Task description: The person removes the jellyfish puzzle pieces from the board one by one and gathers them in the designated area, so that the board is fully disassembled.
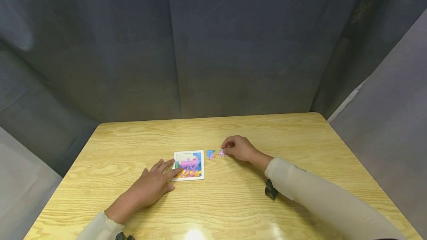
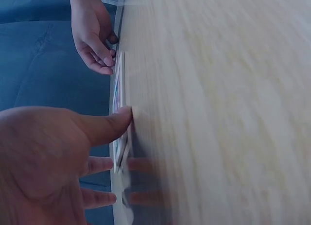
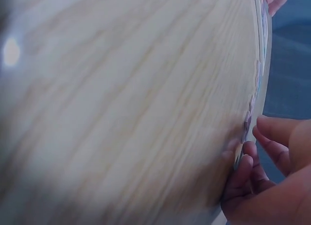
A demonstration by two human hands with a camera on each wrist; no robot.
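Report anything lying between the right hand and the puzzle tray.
A blue-and-pink piece lies in between, beside the puzzle tray; a pink piece is closer, at the right hand.

Two hands: the left hand (image 1: 151,186) at eight o'clock from the puzzle frame (image 1: 183,156), the right hand (image 1: 239,149) at two. There is one frame, on one tabletop (image 1: 220,206). Loose puzzle pieces (image 1: 209,153), toward two o'clock, number at least two, perhaps three; fingers obscure the rest. Two sleeves (image 1: 317,188); two dark wrist devices (image 1: 270,190).
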